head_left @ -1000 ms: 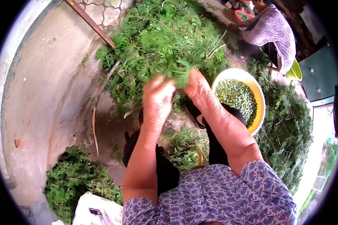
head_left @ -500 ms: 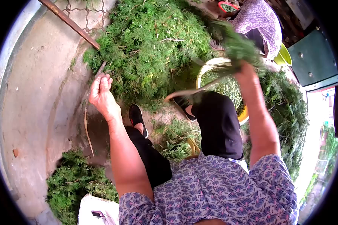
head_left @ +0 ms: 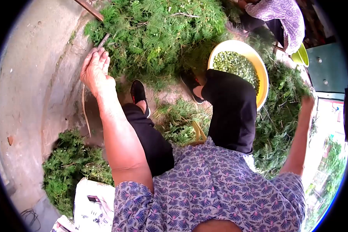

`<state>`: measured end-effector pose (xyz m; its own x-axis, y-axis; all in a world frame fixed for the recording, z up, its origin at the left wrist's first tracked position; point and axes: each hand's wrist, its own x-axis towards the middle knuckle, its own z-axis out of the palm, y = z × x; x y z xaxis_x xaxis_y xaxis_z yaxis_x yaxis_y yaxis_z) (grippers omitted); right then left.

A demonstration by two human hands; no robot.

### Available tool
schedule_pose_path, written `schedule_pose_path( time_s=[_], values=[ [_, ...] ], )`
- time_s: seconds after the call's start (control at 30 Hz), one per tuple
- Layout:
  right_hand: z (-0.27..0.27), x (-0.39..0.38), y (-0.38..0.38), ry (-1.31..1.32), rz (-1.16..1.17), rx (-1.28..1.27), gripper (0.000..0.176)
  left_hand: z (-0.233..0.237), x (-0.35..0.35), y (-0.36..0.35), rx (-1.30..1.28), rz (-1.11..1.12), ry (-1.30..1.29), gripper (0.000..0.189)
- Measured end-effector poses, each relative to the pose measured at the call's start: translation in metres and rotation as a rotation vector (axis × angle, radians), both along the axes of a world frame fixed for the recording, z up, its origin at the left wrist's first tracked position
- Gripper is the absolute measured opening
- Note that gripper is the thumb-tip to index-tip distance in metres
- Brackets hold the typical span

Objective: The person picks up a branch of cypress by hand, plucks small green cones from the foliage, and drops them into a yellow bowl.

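My left hand (head_left: 95, 70) is raised palm up at the left, its fingers loosely spread with nothing in them, close to the edge of a large heap of green leafy branches (head_left: 154, 34). At the far right, my right hand (head_left: 307, 101) is blurred beside a second heap of branches (head_left: 284, 112); its fingers cannot be made out, nor can anything in them. A yellow basin (head_left: 262, 83) holding many small green berries (head_left: 236, 65) stands beyond my right knee.
Another person in a patterned purple top (head_left: 284, 17) sits at the upper right by a yellow-green bucket (head_left: 301, 57). Cut sprigs (head_left: 178, 120) lie between my feet. More branches (head_left: 71, 166) and a white sack (head_left: 89, 208) are at the lower left. A wooden bar (head_left: 89, 8) crosses the upper left.
My right hand has swung right, away from the basin, and the branch it held over the basin is no longer seen there. My left hand has moved slightly up and left, its fingers more spread.
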<state>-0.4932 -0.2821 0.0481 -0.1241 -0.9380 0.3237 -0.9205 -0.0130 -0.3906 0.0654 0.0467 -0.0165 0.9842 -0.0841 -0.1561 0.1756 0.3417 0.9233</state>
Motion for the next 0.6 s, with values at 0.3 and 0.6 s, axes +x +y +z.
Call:
schedule_pose_path(
  time_s=[0.3, 0.6],
  values=[
    [-0.166, 0.395, 0.100, -1.373, 0.350, 0.873, 0.013, 0.000, 0.008, -0.002, -0.027, -0.080, 0.103, 0.017],
    [-0.373, 0.431, 0.187, 0.270, 1.315, 0.684, 0.031, 0.003, 0.022, 0.012, -0.060, -0.058, 0.190, 0.017]
  ],
)
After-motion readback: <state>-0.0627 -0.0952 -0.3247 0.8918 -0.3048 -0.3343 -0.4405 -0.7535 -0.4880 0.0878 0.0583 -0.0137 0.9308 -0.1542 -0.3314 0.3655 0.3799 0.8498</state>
